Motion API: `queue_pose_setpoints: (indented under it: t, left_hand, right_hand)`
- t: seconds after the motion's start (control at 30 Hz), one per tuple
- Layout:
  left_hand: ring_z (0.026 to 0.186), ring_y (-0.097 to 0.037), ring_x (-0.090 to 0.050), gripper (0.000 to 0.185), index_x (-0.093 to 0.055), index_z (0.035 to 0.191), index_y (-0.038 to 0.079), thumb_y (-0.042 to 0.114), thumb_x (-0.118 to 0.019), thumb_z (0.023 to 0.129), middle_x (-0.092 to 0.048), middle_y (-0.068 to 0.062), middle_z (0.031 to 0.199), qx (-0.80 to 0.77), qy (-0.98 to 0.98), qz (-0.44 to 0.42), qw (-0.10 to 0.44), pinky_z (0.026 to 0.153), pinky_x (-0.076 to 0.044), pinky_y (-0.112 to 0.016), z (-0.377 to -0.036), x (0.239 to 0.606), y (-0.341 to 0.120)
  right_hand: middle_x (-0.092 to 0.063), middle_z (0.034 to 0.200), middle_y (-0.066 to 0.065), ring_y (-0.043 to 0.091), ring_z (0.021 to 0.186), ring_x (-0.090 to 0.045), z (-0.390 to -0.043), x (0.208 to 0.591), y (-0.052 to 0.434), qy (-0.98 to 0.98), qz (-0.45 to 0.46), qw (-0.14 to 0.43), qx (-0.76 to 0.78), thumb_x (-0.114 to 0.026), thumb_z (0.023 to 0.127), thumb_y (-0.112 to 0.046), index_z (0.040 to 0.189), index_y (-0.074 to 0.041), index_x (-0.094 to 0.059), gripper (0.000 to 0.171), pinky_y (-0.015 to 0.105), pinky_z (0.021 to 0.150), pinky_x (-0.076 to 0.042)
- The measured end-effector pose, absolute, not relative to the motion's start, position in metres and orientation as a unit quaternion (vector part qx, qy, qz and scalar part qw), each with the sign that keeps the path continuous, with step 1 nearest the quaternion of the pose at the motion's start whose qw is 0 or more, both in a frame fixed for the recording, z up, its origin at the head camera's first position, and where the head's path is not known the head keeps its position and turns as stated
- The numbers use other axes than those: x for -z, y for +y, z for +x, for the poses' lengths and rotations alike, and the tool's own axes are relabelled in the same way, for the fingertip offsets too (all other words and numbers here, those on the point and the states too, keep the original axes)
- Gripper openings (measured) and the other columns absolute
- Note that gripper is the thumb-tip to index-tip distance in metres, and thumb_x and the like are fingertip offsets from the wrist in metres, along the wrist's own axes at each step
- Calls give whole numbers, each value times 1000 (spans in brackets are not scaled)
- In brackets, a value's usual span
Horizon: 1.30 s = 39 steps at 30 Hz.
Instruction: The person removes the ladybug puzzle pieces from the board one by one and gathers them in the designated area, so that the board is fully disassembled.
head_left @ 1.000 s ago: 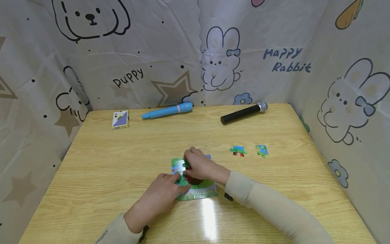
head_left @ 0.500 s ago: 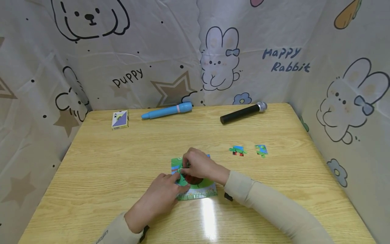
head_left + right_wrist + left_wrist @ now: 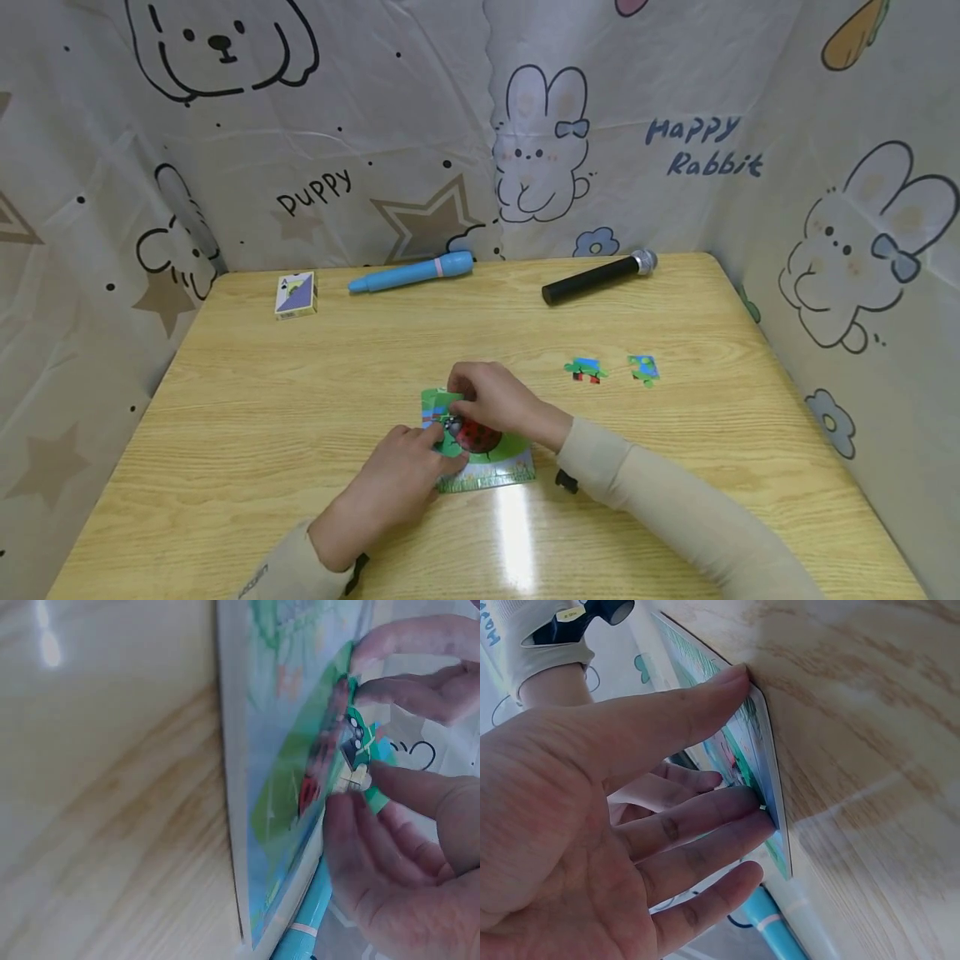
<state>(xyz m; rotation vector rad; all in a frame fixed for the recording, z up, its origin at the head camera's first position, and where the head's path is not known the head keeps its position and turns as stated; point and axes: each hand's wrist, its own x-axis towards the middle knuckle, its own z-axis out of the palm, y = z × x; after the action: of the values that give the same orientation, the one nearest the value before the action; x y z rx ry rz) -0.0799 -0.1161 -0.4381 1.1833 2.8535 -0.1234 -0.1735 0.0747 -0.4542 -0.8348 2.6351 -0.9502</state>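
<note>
A ladybug jigsaw puzzle [image 3: 491, 475] in a flat board lies on the table in front of me. My left hand [image 3: 397, 471] rests along its left side, thumb and fingertips on the board with the fingers fairly straight, as the left wrist view shows. Over the upper part is my right hand [image 3: 498, 404], bent with thumb and fingertips near the picture. In the right wrist view a pale patch [image 3: 349, 780] shows between thumb and fingers, which stand slightly apart. The ladybug's head shows beside the left fingertips. The right hand hides the board's upper right.
Two loose puzzle pieces lie to the right, one green, blue and red [image 3: 587, 369], the other blue and green [image 3: 643, 368]. Along the back are a card box [image 3: 296, 294], a blue pen-like stick [image 3: 412, 272] and a black microphone [image 3: 600, 278]. Printed cloth [image 3: 420, 125] hangs behind.
The right hand's thumb and fingers have moved slightly up and right off the ladybug's head, where they were working a small piece. More of the ladybug shows. The left hand stays put.
</note>
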Motion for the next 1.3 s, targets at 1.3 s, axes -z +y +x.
queue_pose_setpoints:
  t: [1.3]
  left_hand:
    - [99, -20, -67, 51, -76, 129, 36, 29, -91, 81, -69, -6, 115, 12, 933, 356, 59, 84, -58, -43, -78, 436, -115]
  right_hand:
    - [-74, 96, 7, 18, 88, -68, -209, 442, 187, 932, -190, 137, 278, -79, 92, -6, 108, -7, -73, 17, 38, 82, -59]
